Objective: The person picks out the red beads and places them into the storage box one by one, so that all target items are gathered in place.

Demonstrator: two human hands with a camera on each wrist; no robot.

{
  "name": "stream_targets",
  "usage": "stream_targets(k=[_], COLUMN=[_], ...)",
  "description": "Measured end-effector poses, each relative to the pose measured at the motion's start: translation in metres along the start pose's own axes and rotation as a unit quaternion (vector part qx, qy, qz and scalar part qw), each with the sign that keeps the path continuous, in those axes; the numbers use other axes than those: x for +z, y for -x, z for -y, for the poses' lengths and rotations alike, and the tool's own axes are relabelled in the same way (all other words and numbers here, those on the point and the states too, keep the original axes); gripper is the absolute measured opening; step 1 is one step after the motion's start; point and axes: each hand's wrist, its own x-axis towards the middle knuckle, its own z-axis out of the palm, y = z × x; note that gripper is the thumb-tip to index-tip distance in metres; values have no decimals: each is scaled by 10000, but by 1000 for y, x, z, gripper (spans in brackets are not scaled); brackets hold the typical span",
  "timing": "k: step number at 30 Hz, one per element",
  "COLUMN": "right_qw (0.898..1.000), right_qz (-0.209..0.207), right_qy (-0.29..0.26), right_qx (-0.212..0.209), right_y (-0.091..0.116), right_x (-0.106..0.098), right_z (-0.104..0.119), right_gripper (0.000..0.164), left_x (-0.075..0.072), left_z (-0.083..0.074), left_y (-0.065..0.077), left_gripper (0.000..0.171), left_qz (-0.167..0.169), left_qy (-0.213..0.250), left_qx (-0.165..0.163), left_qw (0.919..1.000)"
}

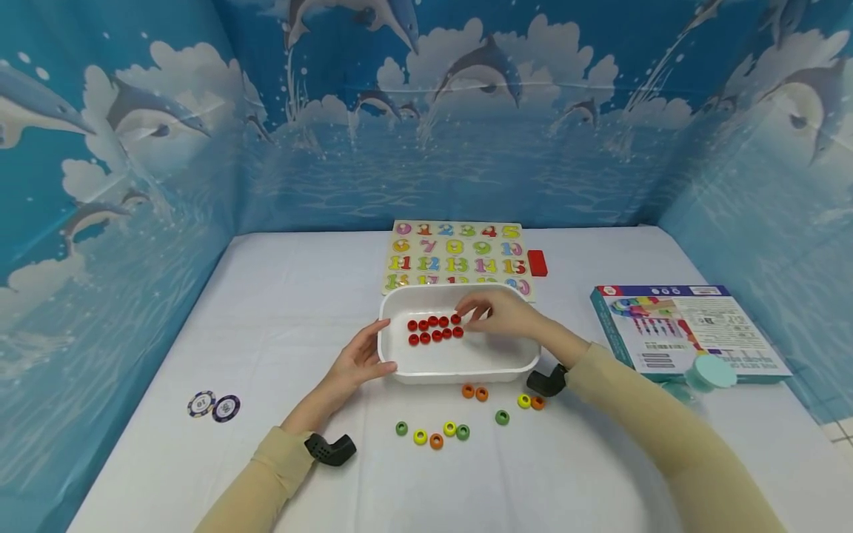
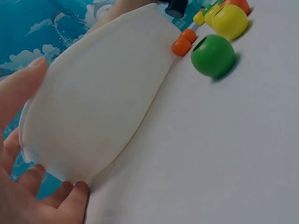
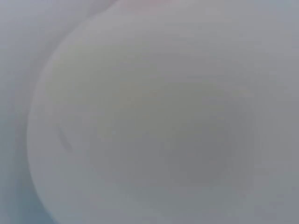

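A white plastic tray [image 1: 426, 370] holds several red beads [image 1: 425, 338] in two rows on its floor. My left hand [image 1: 360, 359] grips the tray's left end; in the left wrist view its thumb lies along the rim and the curled fingers reach round the end wall. Inside the tray, my right hand [image 1: 496, 312] pinches a red bead [image 1: 456, 319] at the right end of the farther row. The right wrist view shows mostly a blurred pale surface, so those fingertips are seen only from the head.
Loose orange beads [image 1: 469, 390], yellow beads [image 1: 420, 437] and green beads [image 1: 502, 417] lie in front of the tray. Behind stand a number board [image 1: 460, 252] and red block [image 1: 537, 263]. A game box [image 1: 693, 326] and mint-coloured object [image 1: 710, 373] sit right, two chips [image 1: 226, 408] left.
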Motion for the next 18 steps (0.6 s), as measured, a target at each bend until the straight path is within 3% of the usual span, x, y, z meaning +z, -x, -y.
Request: stream_targets(k=[3, 5, 7, 8, 12, 14, 17, 18], right_qw=[9991, 9974, 9942, 9919, 9757, 9626, 9431, 9376], right_qz=[-135, -109, -86, -97, -504, -838, -1137, -1157], right_qy=[390, 677, 1019, 1221, 2127, 2578, 3123, 3275], right_qx=[118, 241, 334, 339, 125, 7, 67, 142], right_y=[18, 31, 44, 50, 68, 73, 78, 79], right_x=[-13, -20, -26, -28, -32, -32, -30, -29], right_z=[8, 13, 15, 16, 19, 20, 20, 19], right_gripper=[31, 33, 35, 38, 50, 57, 67, 69], left_x=[-2, -5, -8, -9, -14, -15, -17, -18], left_z=[-5, -10, -17, -21, -46, -57, -68, -69], left_y=[0, 1, 1, 2, 2, 1, -1, -2], left_gripper=[73, 72, 73, 74, 78, 79, 82, 83], left_qz=[115, 151, 237, 272, 439, 311, -169, -332], left_qy=[-567, -1330, -2225, -2733, -4427, -5231, -6229, -6459], left_qx=[-1, -15, -42, -77, 14, 224, 609, 698], left_qw=[9983, 9910, 9746, 9615, 8956, 8514, 7798, 7595])
